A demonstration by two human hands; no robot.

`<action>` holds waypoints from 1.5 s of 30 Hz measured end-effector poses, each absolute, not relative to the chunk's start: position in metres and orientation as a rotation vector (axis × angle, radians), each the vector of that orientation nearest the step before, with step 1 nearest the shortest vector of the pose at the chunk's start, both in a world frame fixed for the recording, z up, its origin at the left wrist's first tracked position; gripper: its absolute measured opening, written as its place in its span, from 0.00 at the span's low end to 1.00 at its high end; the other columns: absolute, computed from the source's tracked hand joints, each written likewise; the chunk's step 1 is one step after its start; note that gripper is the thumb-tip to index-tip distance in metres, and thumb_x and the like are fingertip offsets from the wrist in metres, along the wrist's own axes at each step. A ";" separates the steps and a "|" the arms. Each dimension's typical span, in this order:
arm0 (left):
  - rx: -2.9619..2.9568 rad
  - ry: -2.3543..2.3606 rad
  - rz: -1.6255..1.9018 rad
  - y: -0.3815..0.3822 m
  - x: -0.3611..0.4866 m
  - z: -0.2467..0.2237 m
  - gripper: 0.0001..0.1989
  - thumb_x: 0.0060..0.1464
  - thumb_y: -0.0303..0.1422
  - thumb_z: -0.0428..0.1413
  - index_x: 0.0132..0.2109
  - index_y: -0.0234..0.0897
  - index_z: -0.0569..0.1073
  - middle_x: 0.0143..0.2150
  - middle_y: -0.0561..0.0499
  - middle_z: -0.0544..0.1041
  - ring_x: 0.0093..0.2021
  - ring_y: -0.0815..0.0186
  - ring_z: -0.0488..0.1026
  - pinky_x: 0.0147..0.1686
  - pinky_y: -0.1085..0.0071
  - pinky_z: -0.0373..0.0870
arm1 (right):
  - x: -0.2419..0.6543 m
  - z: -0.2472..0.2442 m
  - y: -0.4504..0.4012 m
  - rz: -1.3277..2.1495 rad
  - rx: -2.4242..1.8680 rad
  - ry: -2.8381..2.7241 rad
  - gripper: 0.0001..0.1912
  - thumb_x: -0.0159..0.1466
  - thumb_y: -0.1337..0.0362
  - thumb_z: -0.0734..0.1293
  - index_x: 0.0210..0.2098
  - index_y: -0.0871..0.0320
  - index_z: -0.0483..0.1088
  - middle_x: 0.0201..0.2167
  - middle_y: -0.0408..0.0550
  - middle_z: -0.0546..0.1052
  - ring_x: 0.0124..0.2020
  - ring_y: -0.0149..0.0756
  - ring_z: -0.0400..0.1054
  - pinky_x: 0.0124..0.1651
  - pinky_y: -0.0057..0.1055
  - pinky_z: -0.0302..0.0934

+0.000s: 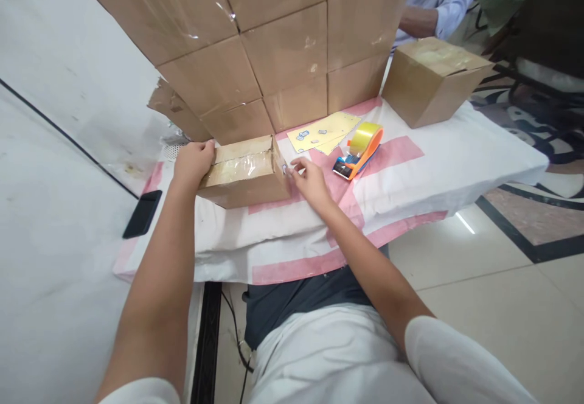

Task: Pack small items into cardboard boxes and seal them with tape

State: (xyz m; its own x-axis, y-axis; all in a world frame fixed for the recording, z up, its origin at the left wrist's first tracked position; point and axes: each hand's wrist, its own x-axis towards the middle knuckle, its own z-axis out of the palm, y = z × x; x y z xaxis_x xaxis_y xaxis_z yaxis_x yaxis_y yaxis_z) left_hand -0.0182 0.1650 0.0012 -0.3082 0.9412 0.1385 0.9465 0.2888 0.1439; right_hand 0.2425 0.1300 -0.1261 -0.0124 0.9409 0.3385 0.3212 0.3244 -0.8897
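A taped cardboard box lies on the cloth-covered table in front of me, with shiny clear tape along its top seam. My left hand is closed over the box's left end, thumb on the upper edge. At the opposite end, my right hand pinches a small pale piece with dark marks, like a sticker, against or close beside the end face. Just beyond that hand lie yellow sheets bearing a few small printed stickers. An orange tape dispenser with a yellow roll rests to their right.
Stacked, taped cardboard boxes rise behind the work area. Another box stands at the table's right end, near a person's arm. A black phone lies by the left wall. White-and-pink cloth covers the table.
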 end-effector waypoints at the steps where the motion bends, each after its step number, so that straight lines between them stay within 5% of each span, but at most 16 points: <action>1: -1.833 -2.500 -0.304 0.166 -0.020 0.000 0.27 0.64 0.43 0.41 0.48 0.33 0.81 0.54 0.36 0.80 0.57 0.44 0.74 0.55 0.55 0.69 | 0.239 -0.131 0.125 0.811 -1.145 -1.507 0.14 0.65 0.69 0.63 0.48 0.61 0.75 0.42 0.52 0.81 0.36 0.37 0.72 0.42 0.32 0.65; 6: -1.879 -2.462 -0.256 0.173 -0.024 -0.004 0.29 0.65 0.43 0.39 0.51 0.32 0.80 0.56 0.34 0.79 0.58 0.43 0.73 0.56 0.54 0.68 | 0.230 -0.151 0.099 0.907 -1.030 -1.444 0.23 0.64 0.71 0.60 0.55 0.59 0.77 0.42 0.51 0.82 0.38 0.36 0.73 0.44 0.32 0.68; 14: -1.939 -2.438 -0.171 0.178 -0.023 -0.004 0.32 0.64 0.43 0.38 0.53 0.29 0.80 0.58 0.31 0.77 0.60 0.43 0.73 0.56 0.56 0.68 | 0.234 -0.151 0.099 1.195 -0.954 -1.243 0.21 0.62 0.68 0.63 0.51 0.56 0.80 0.46 0.47 0.84 0.44 0.41 0.77 0.51 0.39 0.70; 22: -1.947 -2.441 -0.172 0.177 -0.024 -0.003 0.33 0.64 0.44 0.37 0.54 0.30 0.80 0.58 0.32 0.77 0.59 0.43 0.74 0.55 0.57 0.69 | 0.227 -0.145 0.097 0.998 -1.062 -1.309 0.16 0.63 0.69 0.63 0.42 0.57 0.83 0.36 0.49 0.83 0.38 0.40 0.75 0.46 0.35 0.68; 28: -1.988 -2.430 -0.227 0.175 -0.021 -0.004 0.33 0.64 0.44 0.37 0.54 0.28 0.80 0.58 0.31 0.77 0.58 0.42 0.74 0.54 0.56 0.69 | 0.236 -0.146 0.097 0.943 -0.999 -1.303 0.21 0.65 0.70 0.61 0.52 0.57 0.79 0.45 0.50 0.81 0.44 0.37 0.73 0.51 0.33 0.65; 34: -2.038 -2.421 -0.295 0.171 -0.019 -0.005 0.30 0.63 0.45 0.41 0.52 0.34 0.82 0.54 0.36 0.80 0.55 0.45 0.76 0.50 0.58 0.70 | 0.237 -0.144 0.105 0.970 -1.078 -1.309 0.20 0.63 0.68 0.62 0.51 0.57 0.80 0.38 0.48 0.78 0.40 0.36 0.72 0.48 0.32 0.66; 45: -2.062 -2.462 -0.277 0.166 -0.011 -0.001 0.31 0.62 0.50 0.42 0.52 0.37 0.82 0.57 0.37 0.79 0.57 0.43 0.74 0.50 0.57 0.69 | 0.233 -0.145 0.090 0.977 -0.994 -1.196 0.23 0.62 0.68 0.59 0.51 0.56 0.80 0.51 0.50 0.82 0.50 0.42 0.75 0.56 0.39 0.67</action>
State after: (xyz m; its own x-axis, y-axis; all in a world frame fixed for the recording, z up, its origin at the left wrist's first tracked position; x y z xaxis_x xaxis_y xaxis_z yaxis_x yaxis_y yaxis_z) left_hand -0.0107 0.1657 -0.0007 -0.1795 0.9826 0.0473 0.9685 0.1681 0.1835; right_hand 0.2329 0.0898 -0.1447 0.1066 0.9584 0.2647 -0.0681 0.2726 -0.9597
